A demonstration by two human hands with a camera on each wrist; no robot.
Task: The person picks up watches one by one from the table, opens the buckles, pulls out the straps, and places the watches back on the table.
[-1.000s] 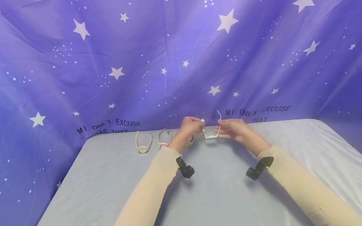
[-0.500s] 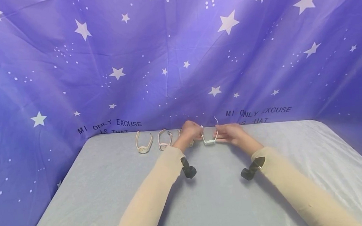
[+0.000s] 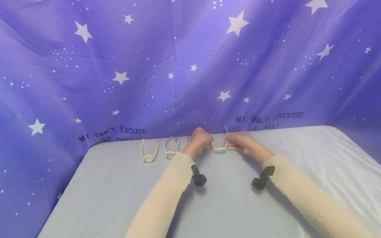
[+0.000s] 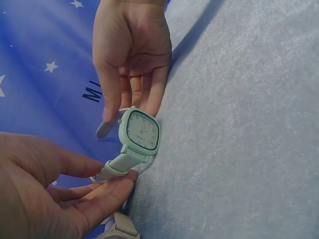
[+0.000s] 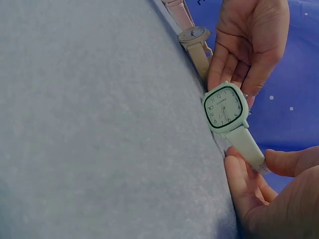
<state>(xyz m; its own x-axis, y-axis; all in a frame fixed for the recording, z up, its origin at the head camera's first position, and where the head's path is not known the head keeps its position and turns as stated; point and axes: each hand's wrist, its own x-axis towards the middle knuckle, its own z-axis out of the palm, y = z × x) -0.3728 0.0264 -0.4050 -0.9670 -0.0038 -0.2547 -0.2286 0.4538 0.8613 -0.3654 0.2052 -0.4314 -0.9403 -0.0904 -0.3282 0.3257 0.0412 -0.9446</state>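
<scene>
A mint-green wristwatch (image 3: 219,150) with a rounded square dial is at the far side of the table, its strap ends bent upward. My left hand (image 3: 200,138) pinches the strap's buckle end, as the left wrist view shows between thumb and fingers (image 4: 102,196). On the other side my right hand (image 3: 242,142) pinches the longer strap end, its thumb (image 5: 281,163) on the white-green band. The dial (image 5: 224,107) faces up and toward me. Just left of it, a beige watch (image 5: 199,59) is partly hidden behind my left hand in the head view.
A pink watch (image 3: 171,154) and a cream watch (image 3: 148,158) stand in line further left on the grey cloth-covered table (image 3: 229,211). Behind the table's far edge hangs a purple curtain (image 3: 175,90) with white stars.
Both hands have lowered the green watch and brought it slightly left, closer to the beige one. Over the last half second it has hardly moved.
</scene>
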